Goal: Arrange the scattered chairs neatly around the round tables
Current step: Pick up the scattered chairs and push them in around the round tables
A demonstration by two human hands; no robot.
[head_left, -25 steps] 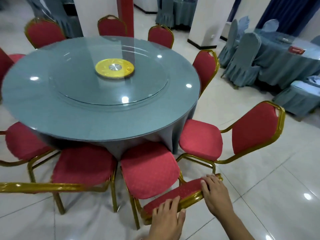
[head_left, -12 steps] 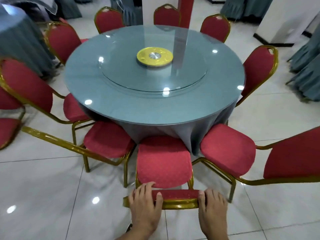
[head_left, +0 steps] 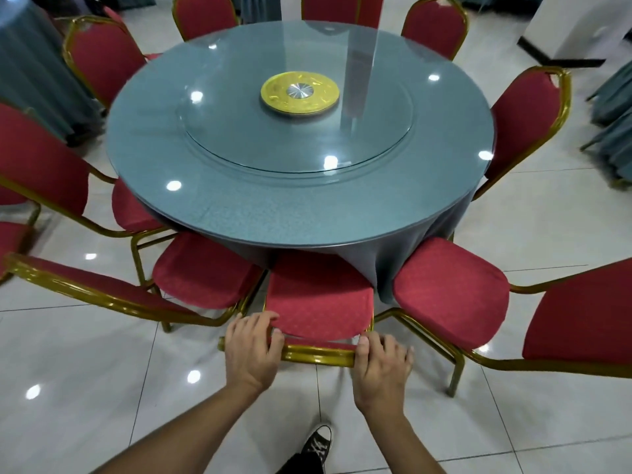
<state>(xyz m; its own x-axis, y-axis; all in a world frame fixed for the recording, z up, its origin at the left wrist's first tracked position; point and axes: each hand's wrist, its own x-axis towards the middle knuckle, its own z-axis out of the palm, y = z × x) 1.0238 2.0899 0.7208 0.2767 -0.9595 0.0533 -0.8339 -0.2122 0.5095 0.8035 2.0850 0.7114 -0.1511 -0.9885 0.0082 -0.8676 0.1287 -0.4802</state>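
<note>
- Pushed closer since a second ago, when it sat at an angle, the near red chair [head_left: 319, 304] now faces the round table [head_left: 301, 138] squarely, its seat front tucked under the hanging grey tablecloth [head_left: 362, 265].
- Far left: a cloth-draped table [head_left: 30, 73] stands at the frame edge, well apart from the work.
- Left: a red chair [head_left: 41, 159] and the next one [head_left: 205, 268] ring the table with their gold frames angled out, seats partly under the rim; both look roughly placed rather than finished.
- Left of centre: the left hand [head_left: 251, 350] grips the gold top rail [head_left: 318, 357] of the near chair's back, fingers curled over onto the red padding, a hold suited to steering the chair straight.
- Centre: a glass turntable [head_left: 297, 131] with a yellow hub [head_left: 300, 93] sits on the tabletop; a dark sneaker [head_left: 319, 443] shows on the tiled floor [head_left: 102, 388] below, the person standing directly behind the chair.
- Right of centre: the right hand [head_left: 381, 366] clasps the other end of the same rail, thumb over the top and fingers wrapped round it; two hands set apart on the rail keep the push even.
- Right: a neighbouring red chair [head_left: 451, 295] sits just beside the near one, turned somewhat away from the table, and by appearance needs squaring next.
- Far side: more red chairs [head_left: 434, 27] already stand close in around the rim.
</note>
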